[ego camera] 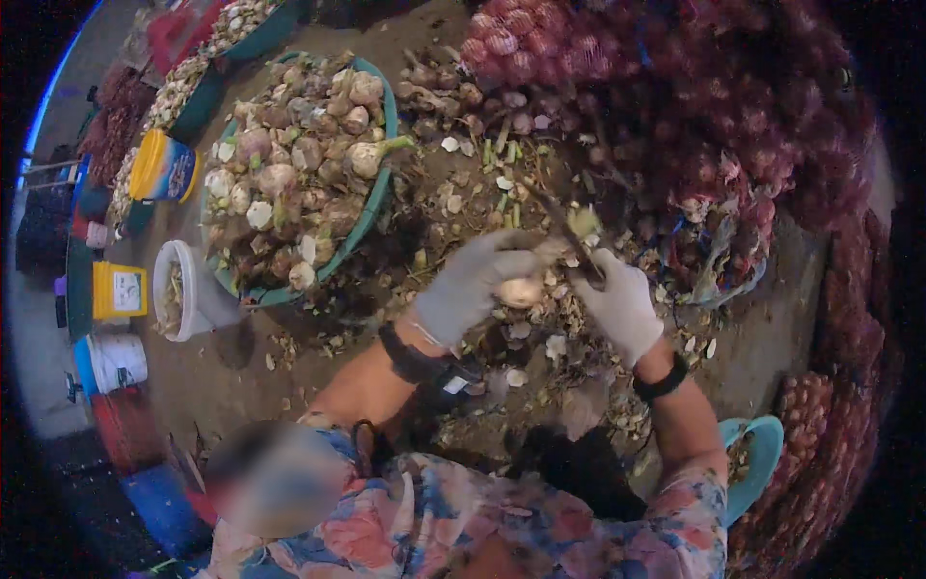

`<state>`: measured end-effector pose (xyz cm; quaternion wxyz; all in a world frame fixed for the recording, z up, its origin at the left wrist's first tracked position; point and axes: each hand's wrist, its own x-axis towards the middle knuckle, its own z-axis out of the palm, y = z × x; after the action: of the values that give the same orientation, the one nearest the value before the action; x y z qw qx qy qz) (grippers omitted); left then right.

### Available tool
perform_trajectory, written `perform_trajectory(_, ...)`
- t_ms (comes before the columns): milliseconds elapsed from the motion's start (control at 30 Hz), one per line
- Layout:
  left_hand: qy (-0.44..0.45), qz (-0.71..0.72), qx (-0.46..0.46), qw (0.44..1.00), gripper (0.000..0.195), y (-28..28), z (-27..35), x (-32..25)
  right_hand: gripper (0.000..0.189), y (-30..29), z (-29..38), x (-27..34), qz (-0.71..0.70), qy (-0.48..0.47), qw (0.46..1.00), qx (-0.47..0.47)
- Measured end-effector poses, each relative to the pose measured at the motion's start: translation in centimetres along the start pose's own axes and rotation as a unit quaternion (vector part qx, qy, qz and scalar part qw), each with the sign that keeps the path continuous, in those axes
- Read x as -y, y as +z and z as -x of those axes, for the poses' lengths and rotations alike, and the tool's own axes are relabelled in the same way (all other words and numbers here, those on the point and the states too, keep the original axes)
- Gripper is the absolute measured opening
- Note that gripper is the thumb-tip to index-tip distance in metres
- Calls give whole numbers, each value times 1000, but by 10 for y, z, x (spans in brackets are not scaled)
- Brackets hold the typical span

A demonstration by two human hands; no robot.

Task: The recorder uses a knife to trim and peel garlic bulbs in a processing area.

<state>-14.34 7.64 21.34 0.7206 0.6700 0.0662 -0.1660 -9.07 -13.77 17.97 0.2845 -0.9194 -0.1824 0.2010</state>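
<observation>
My left hand (pixel 474 286), in a pale work glove, is closed around a garlic bulb (pixel 521 291), whose pale rounded side shows below the fingers. My right hand (pixel 621 304), also gloved, grips a long dark bladed tool (pixel 561 221) that slants up and to the left; motion blur hides whether it is a knife or shears. Beside the tool is a blurred pale green cut stem (pixel 583 219). Beyond my left hand stands a green tub (pixel 387 170) heaped with garlic bulbs (pixel 278 179), some with short stalks.
Garlic skins and stalk cuttings (pixel 506 210) litter the ground. Red mesh sacks of bulbs (pixel 535 43) are piled at upper right. A white bucket (pixel 210 304) and yellow buckets (pixel 119 289) stand left. Torn netting (pixel 731 268) lies right, and a turquoise basin (pixel 756 463) sits lower right.
</observation>
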Motion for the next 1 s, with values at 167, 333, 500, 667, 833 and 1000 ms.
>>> perform_trajectory(167, 103, 60, -224, 967, 26, -86, 0, -55, 43, 24, 6, -57, -64, 99, 989, -88)
perform_trajectory(333, 204, -619, -335, 681, 47, -149, -49, -59, 37, 33, -5, -94, -317, 143, 928, -135)
perform_trajectory(500, 20, -260, -62, 963, 70, 10, -202, 30, 30, 17, -3, -99, -373, 203, 897, -121)
perform_trajectory(667, -106, -294, -174, 934, 86, 87, -322, 134, 27, 17, 6, -111, -384, 249, 878, -140)
perform_trajectory(833, -72, -227, -36, 971, 70, 38, -326, 171, 26, 21, 5, -124, -352, 236, 894, -149)
perform_trajectory(1000, -35, -79, 131, 988, 66, 3, -169, 116, 30, 30, -17, -117, -126, 81, 976, -158)
